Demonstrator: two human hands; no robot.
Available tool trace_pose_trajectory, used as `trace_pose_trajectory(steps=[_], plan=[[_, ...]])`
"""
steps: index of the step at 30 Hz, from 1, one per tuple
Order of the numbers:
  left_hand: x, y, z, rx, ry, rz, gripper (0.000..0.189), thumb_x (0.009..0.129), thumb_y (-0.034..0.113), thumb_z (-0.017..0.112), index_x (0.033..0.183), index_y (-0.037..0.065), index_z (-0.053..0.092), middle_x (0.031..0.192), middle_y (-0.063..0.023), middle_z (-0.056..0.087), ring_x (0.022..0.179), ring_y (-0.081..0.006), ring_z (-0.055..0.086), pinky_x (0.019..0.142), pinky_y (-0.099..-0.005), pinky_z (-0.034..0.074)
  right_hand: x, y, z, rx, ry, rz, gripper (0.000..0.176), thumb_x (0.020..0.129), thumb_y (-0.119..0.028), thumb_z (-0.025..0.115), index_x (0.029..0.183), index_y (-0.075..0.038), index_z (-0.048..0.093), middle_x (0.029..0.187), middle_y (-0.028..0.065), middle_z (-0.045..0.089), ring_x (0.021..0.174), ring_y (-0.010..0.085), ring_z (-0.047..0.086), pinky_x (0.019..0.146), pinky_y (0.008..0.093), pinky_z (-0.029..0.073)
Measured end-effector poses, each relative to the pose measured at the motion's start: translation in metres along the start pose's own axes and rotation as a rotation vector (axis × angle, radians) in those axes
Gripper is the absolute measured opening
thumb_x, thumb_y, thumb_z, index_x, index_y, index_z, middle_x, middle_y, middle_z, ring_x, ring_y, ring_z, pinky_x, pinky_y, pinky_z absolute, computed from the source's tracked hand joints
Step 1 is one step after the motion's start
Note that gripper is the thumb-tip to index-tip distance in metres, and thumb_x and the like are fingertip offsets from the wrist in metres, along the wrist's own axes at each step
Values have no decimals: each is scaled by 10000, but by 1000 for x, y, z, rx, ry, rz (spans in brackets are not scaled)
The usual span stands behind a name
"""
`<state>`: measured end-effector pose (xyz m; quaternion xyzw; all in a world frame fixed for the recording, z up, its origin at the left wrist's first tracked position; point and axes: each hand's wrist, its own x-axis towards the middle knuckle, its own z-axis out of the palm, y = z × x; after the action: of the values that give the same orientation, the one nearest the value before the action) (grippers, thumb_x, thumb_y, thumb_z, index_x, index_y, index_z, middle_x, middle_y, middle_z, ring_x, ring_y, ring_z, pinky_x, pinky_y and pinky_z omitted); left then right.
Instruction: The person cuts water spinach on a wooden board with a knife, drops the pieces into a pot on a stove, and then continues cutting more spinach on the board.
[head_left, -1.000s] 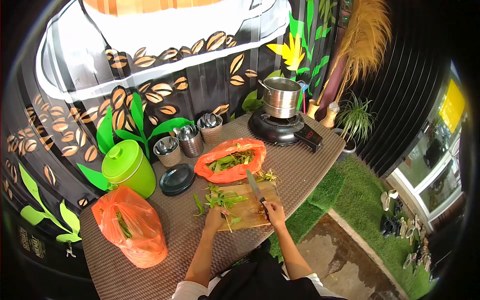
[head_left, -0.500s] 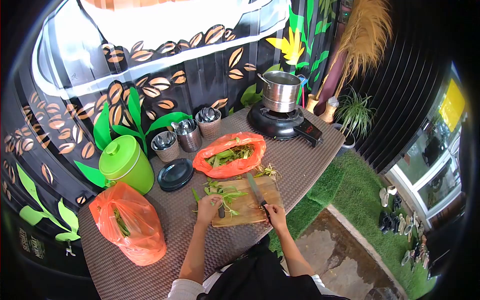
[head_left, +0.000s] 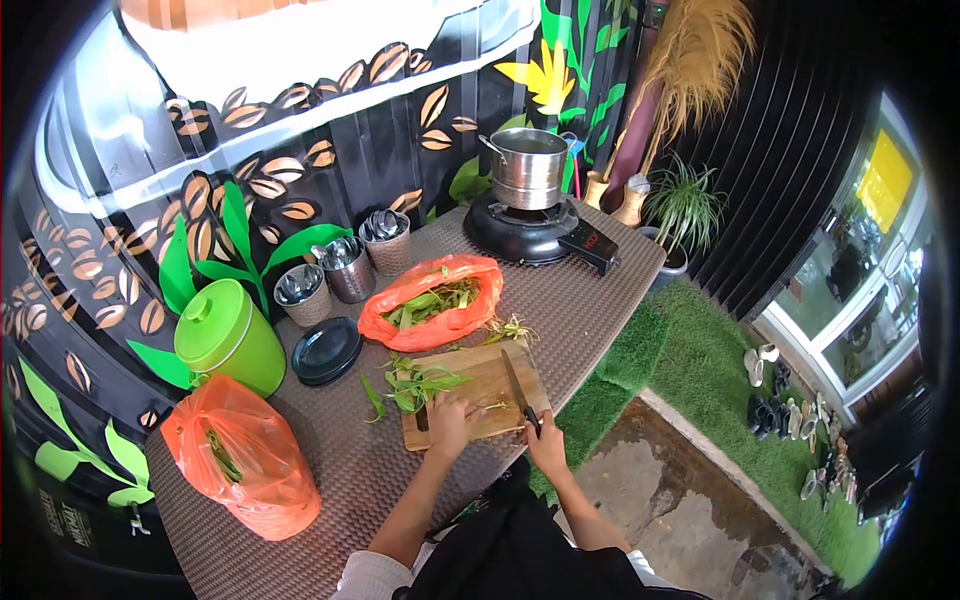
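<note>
My right hand (head_left: 545, 442) is wrapped round the black handle of a knife (head_left: 517, 383), its blade pointing away from me over the right side of a wooden cutting board (head_left: 480, 433). On the board, my left hand (head_left: 453, 420) lies with its fingers stretched forward, close to the leafy greens (head_left: 420, 384). These greens are heaped at the board's left, some spilling past its edge. Small cut bits lie to the right of my left fingers. Just behind the board, an open orange plastic bag (head_left: 432, 335) holds more greens.
Stems (head_left: 512, 328) lie beside the open bag. At left stand another orange bag (head_left: 245, 470) and a green lidded bucket (head_left: 225, 340). Black plates (head_left: 327, 350) and cutlery cups (head_left: 347, 270) are behind. A steel pot (head_left: 528, 170) sits on a black stove (head_left: 520, 230) at the back right.
My left hand has gone from holding greens above the board to lying on it, the greens now resting at the left. The knife stays in my right hand. The whole view has shifted slightly.
</note>
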<state>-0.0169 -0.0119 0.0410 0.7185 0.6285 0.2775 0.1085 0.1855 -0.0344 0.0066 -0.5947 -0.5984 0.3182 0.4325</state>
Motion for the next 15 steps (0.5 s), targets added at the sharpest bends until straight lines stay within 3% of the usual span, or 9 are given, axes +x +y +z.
trace_pose_trajectory(steps=[3, 7, 15], plan=[[5, -3, 16, -42, 64, 64, 251, 747, 228, 704, 928, 57, 677, 948, -111, 636, 997, -300, 530, 864, -423, 408, -8, -9, 0, -269, 17, 72, 191, 890, -120, 545, 970, -3, 416, 611, 194, 608, 616, 378, 643, 554, 445, 488], [10, -10, 33, -148, 72, 165, 156, 771, 136, 662, 893, 40, 657, 954, -116, 619, 965, -313, 526, 839, -427, 419, -13, -8, 0, -231, 28, 43, 191, 888, -121, 550, 961, -3, 419, 615, 192, 607, 612, 375, 641, 546, 442, 485], [12, -10, 31, -207, 53, 138, 57, 787, 83, 611, 809, 30, 606, 863, -126, 586, 914, -322, 534, 809, -424, 422, -11, -10, -9, -153, -8, 48, 185, 887, -115, 557, 937, -2, 420, 606, 206, 585, 596, 383, 630, 532, 437, 472]])
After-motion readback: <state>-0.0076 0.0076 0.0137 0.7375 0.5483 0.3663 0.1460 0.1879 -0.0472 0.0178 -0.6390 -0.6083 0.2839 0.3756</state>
